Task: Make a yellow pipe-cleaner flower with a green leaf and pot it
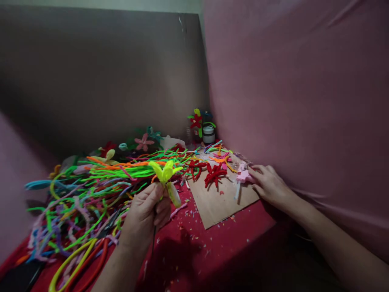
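Observation:
My left hand is closed around the stem of a yellow pipe-cleaner flower, holding it upright above the red cloth. My right hand rests at the right edge of a brown cardboard sheet, its fingers curled on a pink glue gun whose white nozzle points down onto the cardboard. Red pipe-cleaner flowers lie on the cardboard between my two hands.
A big heap of coloured pipe cleaners covers the left of the table. Finished flowers lie at the back, and a small jar with flowers stands in the corner. Pink fabric hangs close on the right.

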Demonstrator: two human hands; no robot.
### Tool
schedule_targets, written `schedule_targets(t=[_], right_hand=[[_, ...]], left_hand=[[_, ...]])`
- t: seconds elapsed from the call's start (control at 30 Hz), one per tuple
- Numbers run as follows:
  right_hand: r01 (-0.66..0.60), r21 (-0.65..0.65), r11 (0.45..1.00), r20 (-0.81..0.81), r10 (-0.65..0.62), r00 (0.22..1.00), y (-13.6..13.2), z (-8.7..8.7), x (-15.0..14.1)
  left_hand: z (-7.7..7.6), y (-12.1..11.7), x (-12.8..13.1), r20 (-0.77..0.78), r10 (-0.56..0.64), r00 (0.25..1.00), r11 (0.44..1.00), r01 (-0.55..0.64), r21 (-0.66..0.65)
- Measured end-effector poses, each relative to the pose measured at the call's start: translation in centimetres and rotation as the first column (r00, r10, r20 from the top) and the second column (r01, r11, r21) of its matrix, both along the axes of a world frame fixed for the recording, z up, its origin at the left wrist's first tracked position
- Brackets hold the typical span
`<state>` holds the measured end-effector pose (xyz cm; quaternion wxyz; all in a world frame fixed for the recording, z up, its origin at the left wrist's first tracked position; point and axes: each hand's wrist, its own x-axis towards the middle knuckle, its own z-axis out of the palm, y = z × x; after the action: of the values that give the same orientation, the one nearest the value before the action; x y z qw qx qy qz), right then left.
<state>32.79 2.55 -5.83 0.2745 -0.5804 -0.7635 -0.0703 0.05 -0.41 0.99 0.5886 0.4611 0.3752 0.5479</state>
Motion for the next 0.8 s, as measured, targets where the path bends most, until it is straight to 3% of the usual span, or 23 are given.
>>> schedule_targets(t=[0.07,0.13,0.17,0.23,0.3,0.37,0.43,0.47,0.67,0.8], right_hand=[[-0.015,0.105,0.994,-0.08,0.024,0.996,-1.0,1.4,-2.3],[-0.153,0.163,0.975,-0.288,0.195,0.938,-2.2,3.0,-5.5],[-0.264,0.132,0.956,-0.394,0.294,0.87,-2.7,3.7,-7.4],[-0.467,0.065,0.882,-0.573,0.416,0.706,-3.1,4.7,-11.1],[-0.617,0.088,0.782,-0.74,0.466,0.485,-2.8,4.9,-14.3],[-0.728,0.101,0.679,-0.876,0.407,0.259,-2.3,4.6,-16.5],[-0.758,0.11,0.643,-0.964,0.253,0.074,-1.8,4.0,-17.7],[-0.765,0.103,0.636,-0.982,0.187,0.024,-1.6,3.8,-18.0],[-0.763,0.035,0.645,-0.998,0.062,0.007,-1.2,4.1,-17.7],[-0.752,0.037,0.658,-0.991,-0.075,-0.114,-0.8,4.2,-17.4]], left_hand=[[-0.2,0.0,-0.1,-0.028,-0.017,0.999,1.0,0.017,0.005],[-0.2,0.0,0.0,-0.071,-0.02,0.997,1.0,0.021,0.013],[-0.2,-0.1,0.2,-0.099,-0.018,0.995,1.0,0.02,0.017],[-0.3,-0.2,0.5,-0.163,-0.013,0.986,1.0,0.018,0.025],[-0.3,-0.3,0.7,-0.234,-0.006,0.972,0.999,0.015,0.038],[-0.5,-0.3,0.8,-0.307,0.003,0.952,0.999,0.012,0.047],[-0.7,-0.1,0.8,-0.364,0.008,0.932,0.999,0.012,0.053],[-0.8,0.0,0.8,-0.389,0.01,0.921,0.998,0.013,0.056],[-1.6,0.1,1.0,-0.543,0.127,0.83,0.986,-0.046,0.16],[-2.2,-0.1,1.1,-0.632,0.309,0.71,0.932,-0.093,0.351]])
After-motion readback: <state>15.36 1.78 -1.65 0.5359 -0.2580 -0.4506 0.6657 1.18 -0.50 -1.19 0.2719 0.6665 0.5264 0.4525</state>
